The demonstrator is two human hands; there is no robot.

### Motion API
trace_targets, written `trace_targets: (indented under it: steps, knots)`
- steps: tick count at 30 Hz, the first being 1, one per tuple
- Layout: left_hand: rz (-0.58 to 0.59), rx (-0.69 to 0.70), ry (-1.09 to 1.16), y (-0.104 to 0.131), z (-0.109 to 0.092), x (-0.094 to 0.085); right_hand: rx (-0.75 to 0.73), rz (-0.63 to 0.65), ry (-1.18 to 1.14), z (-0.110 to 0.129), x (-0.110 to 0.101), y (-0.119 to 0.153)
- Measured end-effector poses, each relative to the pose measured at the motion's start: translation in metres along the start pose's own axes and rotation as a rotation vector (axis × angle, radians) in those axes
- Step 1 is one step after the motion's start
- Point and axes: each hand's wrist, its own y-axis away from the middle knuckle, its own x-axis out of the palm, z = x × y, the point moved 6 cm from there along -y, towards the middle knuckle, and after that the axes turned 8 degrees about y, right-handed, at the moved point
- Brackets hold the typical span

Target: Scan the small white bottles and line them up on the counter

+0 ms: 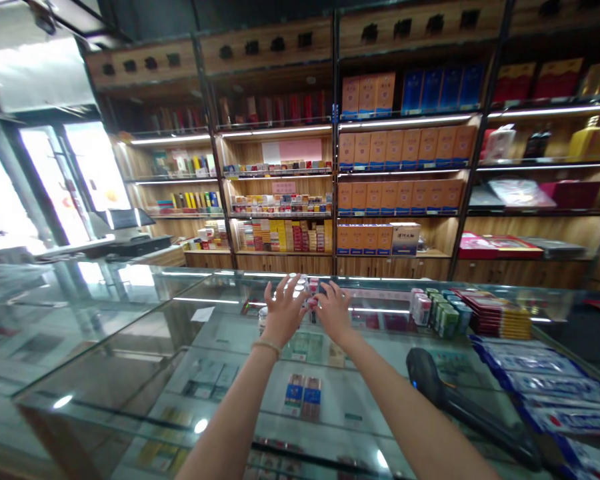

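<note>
Both my arms stretch forward over the glass counter (260, 373). My left hand (283, 308) has its fingers spread beside and partly over a group of small white-capped containers (299, 285). My right hand (334, 310) is close to it on the right, with its fingers apart and slightly curled. Between the two thumbs sits a small pink-red container (312, 303), at or very near the thumb tips; contact is hard to make out. My fingers hide part of the group.
Right of my hands stand green containers (447, 320) and a stack of red-and-gold packs (497, 313). A black handheld scanner (467, 407) lies nearer, beside blue-and-white packets (555, 387). A white paper slip (203, 314) lies at left. Stocked shelves (397, 170) line the back wall.
</note>
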Motion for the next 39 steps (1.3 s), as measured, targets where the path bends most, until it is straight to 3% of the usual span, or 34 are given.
trace_targets:
  steps: [6, 16, 27, 39]
  knots:
    - [0.005, -0.018, -0.014, 0.003, 0.003, 0.009, 0.01, -0.038, -0.021, -0.004, 0.01, 0.01]
    - [0.139, -0.034, 0.027, -0.01, -0.002, 0.011, -0.01, -0.021, 0.005, -0.011, 0.026, 0.023]
    - [0.189, -0.049, -0.054, -0.031, -0.001, 0.028, 0.08, -0.009, 0.051, -0.009, 0.035, 0.007]
    - [0.286, -0.074, -0.089, -0.046, 0.013, 0.043, 0.134, 0.034, 0.052, -0.009, 0.056, -0.012]
